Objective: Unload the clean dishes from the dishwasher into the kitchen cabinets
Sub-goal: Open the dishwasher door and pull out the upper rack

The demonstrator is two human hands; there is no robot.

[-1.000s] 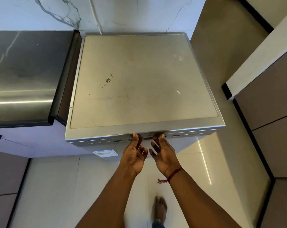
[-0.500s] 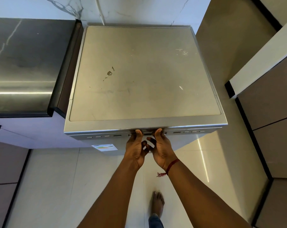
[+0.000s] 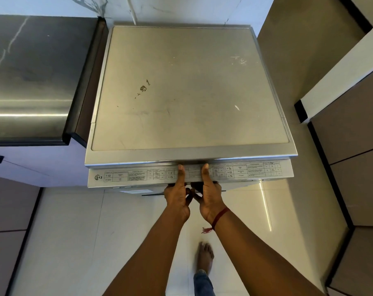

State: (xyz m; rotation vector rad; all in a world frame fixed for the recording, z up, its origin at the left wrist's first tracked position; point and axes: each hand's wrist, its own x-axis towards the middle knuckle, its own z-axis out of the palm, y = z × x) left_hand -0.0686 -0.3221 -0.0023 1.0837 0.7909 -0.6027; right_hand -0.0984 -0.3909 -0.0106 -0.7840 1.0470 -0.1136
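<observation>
The silver dishwasher (image 3: 189, 92) stands against the marble wall, just beside the dark bench (image 3: 31, 82) on its left, seen from above. Its door (image 3: 283, 169) is tipped a little way out from under the top panel, so the door's upper edge shows with a printed label (image 3: 136, 175) running along it. Both hands meet at the middle of that edge, almost touching each other. The left hand (image 3: 178, 197) and the right hand (image 3: 209, 199) each grip the door, thumb laid flat on the upper edge and fingers curled beneath it. A red thread (image 3: 218, 217) circles the right wrist. Below, a bare foot (image 3: 205, 256) rests on the pale tiled floor (image 3: 74, 242).
</observation>
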